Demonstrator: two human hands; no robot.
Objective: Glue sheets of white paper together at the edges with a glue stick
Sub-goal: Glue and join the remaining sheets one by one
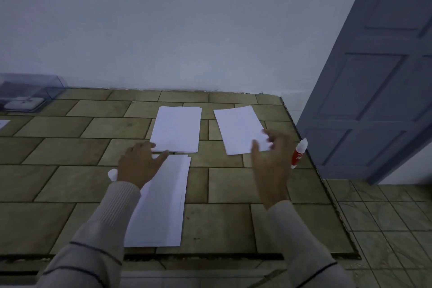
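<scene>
Head view of a tiled tabletop (222,189) during paper gluing. Three lots of white paper lie on it: a far stack (176,127) near the middle, a single sheet (238,128) toward the right edge, and a near stack (161,203) running toward the front edge. The left hand (140,162) rests flat, fingers spread, on the far end of the near stack, its fingertips reaching the near-left corner of the far stack. The right hand (271,161) hangs over the near-right corner of the single sheet, fingers loosely curved and motion-blurred, apparently grasping nothing. The glue stick (298,153), red with a white tip, lies close to the right edge, just right of the right hand, its long axis running roughly front to back with the tip pointing away. The right hand is clearly the nearer; a short reach rightward would likely meet the barrel side-on.
</scene>
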